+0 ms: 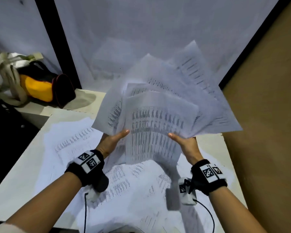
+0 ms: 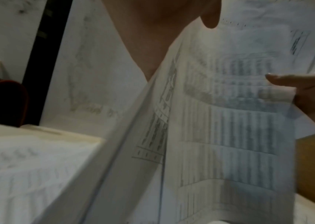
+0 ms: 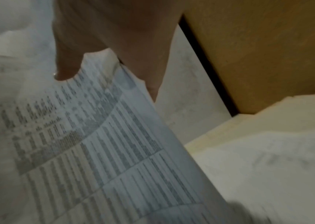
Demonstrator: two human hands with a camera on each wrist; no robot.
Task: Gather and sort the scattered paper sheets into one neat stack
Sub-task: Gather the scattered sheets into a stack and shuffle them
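A fanned bundle of printed paper sheets (image 1: 160, 111) hangs in the air above the table, its sheets splayed at different angles. My left hand (image 1: 112, 140) grips the bundle's lower left edge, thumb on top. My right hand (image 1: 185, 142) grips its lower right edge the same way. The left wrist view shows the bundle (image 2: 229, 121) from below, with my left thumb (image 2: 210, 18) on it and my right hand (image 2: 310, 94) pinching the far edge. Seen from the right wrist, my thumb (image 3: 66, 68) lies on the printed sheets (image 3: 95, 144). More loose sheets (image 1: 77, 148) lie spread on the table.
The white table (image 1: 15, 190) carries scattered sheets under both arms. A black and yellow bag (image 1: 44, 84) and a pale cloth bag (image 1: 5, 71) sit at the back left. A brown panel (image 1: 267, 115) stands along the right side, and a white wall is behind.
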